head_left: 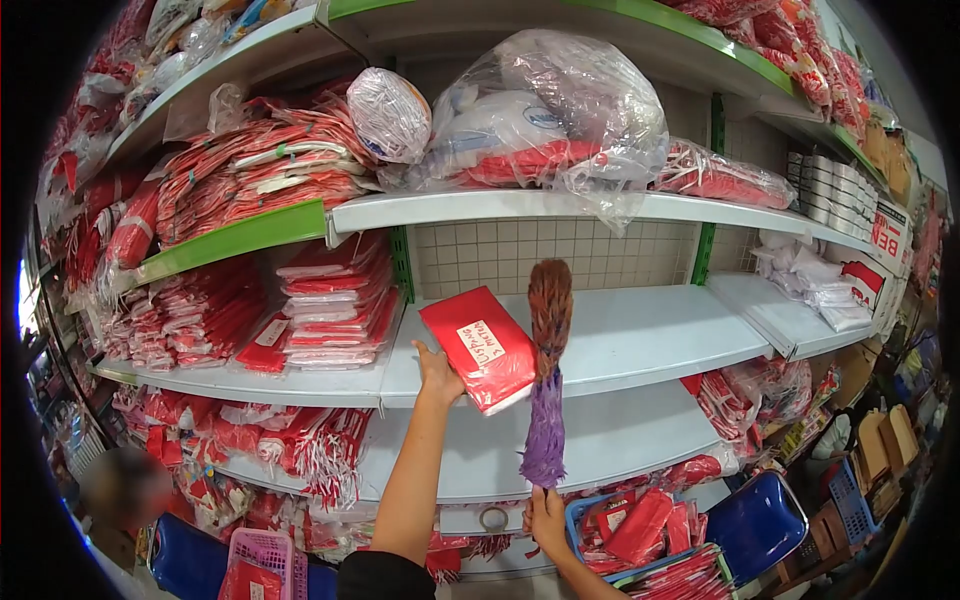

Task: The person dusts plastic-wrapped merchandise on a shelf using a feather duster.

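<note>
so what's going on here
A person's left hand holds a red packet with a handwritten label, while the right hand holds a feather duster upright, brown feathers at the top and purple below. Both things are held up before the pale shelves. A stack of red packets sits further left.

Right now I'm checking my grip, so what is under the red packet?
Part of the left hand shows at the lower left edge of the red packet, with pale shelf beyond it. Any fingers beneath, and whatever lies behind, are covered.
</note>
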### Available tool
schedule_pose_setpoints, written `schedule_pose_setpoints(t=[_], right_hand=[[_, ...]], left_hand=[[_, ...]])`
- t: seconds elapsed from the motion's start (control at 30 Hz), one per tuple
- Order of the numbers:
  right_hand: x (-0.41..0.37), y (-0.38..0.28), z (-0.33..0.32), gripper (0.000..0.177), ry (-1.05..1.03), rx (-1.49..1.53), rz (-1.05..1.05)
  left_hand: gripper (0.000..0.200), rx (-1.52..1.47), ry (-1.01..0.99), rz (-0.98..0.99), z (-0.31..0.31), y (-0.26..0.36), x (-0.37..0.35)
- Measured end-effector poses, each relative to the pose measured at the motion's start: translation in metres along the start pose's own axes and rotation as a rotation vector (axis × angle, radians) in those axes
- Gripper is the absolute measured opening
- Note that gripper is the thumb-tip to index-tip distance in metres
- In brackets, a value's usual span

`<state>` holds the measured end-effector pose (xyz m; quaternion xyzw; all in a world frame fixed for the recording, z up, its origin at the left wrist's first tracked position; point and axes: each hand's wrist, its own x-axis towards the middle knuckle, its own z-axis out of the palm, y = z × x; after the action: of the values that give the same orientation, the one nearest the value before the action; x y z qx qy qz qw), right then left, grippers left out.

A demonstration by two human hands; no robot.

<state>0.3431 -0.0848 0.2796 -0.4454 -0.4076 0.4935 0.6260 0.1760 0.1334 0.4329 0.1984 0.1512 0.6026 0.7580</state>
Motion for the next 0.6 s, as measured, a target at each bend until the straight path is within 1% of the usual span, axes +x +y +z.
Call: schedule_pose_setpoints(t=[0.03, 0.07, 0.13, 0.17, 0.27, 0.3, 0.37, 0.4, 0.47, 0.5, 0.6], right_hand=[[0.000, 0.003, -0.002, 0.028, -0.028, -0.030, 0.015], [0.004, 0.012, -0.010, 0.029, -0.079, -0.218, -0.118], [0.009, 0.014, -0.024, 0.030, -0.180, -0.591, -0.388], [0.012, 0.012, -0.031, 0.031, -0.203, -0.618, -0.500], [0.007, 0.018, -0.029, 0.028, -0.103, -0.306, -0.137], [0.004, 0.016, -0.024, 0.028, -0.096, -0.194, -0.062], [0.000, 0.007, -0.013, 0.027, -0.079, 0.027, 0.087], [0.001, 0.007, -0.015, 0.028, -0.162, -0.080, 0.047], [0.005, 0.008, -0.020, 0.028, -0.329, -0.289, -0.034], [0.006, 0.000, -0.021, 0.026, -0.343, -0.366, -0.084], [0.016, -0.006, -0.014, 0.025, -0.247, -0.063, 0.091]], left_hand=[[0.097, -0.007, 0.001, 0.007, 0.000, -0.001, 0.002], [0.096, -0.013, 0.001, 0.015, 0.000, -0.001, 0.003], [0.095, 0.046, 0.007, 0.091, -0.001, -0.003, -0.001], [0.094, 0.076, 0.010, 0.132, -0.001, -0.003, -0.002], [0.092, -0.014, -0.010, 0.002, 0.001, -0.001, 0.001], [0.091, -0.050, -0.011, -0.014, 0.000, -0.002, 0.003], [0.087, -0.006, -0.030, 0.000, -0.013, -0.002, 0.015], [0.084, 0.017, -0.040, 0.008, -0.014, -0.002, 0.016], [0.072, 0.008, 0.052, 0.078, -0.018, -0.002, 0.014], [0.066, 0.005, 0.099, 0.114, -0.017, -0.001, 0.012], [0.062, 0.040, -0.236, -0.029, -0.013, 0.001, 0.014]])
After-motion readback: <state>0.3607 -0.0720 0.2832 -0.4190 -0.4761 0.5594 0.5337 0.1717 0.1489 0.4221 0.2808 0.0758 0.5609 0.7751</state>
